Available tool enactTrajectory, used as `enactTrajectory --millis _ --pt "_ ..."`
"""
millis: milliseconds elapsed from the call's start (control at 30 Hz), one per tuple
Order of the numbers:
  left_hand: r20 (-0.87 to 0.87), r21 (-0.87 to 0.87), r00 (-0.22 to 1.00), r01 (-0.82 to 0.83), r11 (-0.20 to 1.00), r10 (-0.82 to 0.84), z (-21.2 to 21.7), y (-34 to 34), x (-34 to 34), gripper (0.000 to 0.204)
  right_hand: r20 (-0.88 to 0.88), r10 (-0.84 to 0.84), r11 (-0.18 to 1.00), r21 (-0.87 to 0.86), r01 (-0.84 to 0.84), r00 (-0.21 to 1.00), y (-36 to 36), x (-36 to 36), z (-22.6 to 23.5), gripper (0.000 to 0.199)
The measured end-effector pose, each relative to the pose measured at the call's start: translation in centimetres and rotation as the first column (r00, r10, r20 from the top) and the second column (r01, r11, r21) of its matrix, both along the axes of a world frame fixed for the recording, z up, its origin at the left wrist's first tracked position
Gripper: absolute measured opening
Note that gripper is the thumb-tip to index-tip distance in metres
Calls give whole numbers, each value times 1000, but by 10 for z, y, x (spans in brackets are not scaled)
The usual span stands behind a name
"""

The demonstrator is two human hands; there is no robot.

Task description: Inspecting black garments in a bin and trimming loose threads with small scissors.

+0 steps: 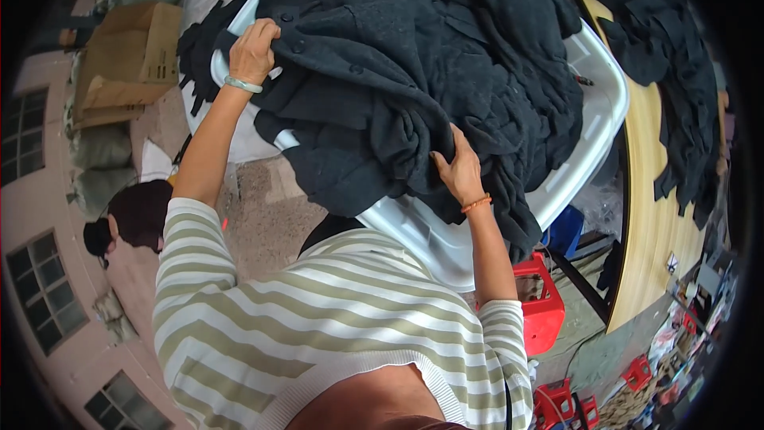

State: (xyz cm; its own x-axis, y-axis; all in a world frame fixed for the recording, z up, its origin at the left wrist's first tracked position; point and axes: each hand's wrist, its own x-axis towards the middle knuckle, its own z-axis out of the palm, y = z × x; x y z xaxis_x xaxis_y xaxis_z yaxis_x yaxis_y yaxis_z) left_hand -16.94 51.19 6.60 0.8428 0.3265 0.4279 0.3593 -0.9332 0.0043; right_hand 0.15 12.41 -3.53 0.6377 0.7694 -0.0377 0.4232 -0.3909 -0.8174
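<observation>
Dark garments [414, 72] lay heaped in a white plastic tub [597, 119], spilling over its near rim toward the person. The left hand [253, 49] was clenched on a buttoned edge at the far left of the pile, arm stretched out. The right hand [460, 169] gripped a hanging fold at the near side, closer to the body. The pile ran roughly left to right between them. More dark cloth [676, 72] lay on a wooden table [649, 223], probably similar pieces. A red stool [541, 302] stood below.
</observation>
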Motion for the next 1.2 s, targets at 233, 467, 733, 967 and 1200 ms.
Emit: enactTrajectory --millis 233,467,733,967,1200 --pt "-21 -194 969 -244 950 245 -60 10 -86 19 78 187 981 -76 -181 979 -14 -40 13 62" --pt "48 -402 950 -265 876 310 -78 0 -88 17 127 269 948 -211 -238 955 -15 -45 18 62" --pt "343 -828 767 -26 561 541 -67 23 -61 12 205 22 994 -106 0 979 -60 -11 39 41" --pt "-102 -967 750 -230 112 653 -104 -5 -16 46 135 94 991 -110 -80 986 -75 109 43 26" --pt "29 -926 753 -227 301 658 -128 -16 -41 59 737 -287 790 -179 586 612 -93 313 -24 29"
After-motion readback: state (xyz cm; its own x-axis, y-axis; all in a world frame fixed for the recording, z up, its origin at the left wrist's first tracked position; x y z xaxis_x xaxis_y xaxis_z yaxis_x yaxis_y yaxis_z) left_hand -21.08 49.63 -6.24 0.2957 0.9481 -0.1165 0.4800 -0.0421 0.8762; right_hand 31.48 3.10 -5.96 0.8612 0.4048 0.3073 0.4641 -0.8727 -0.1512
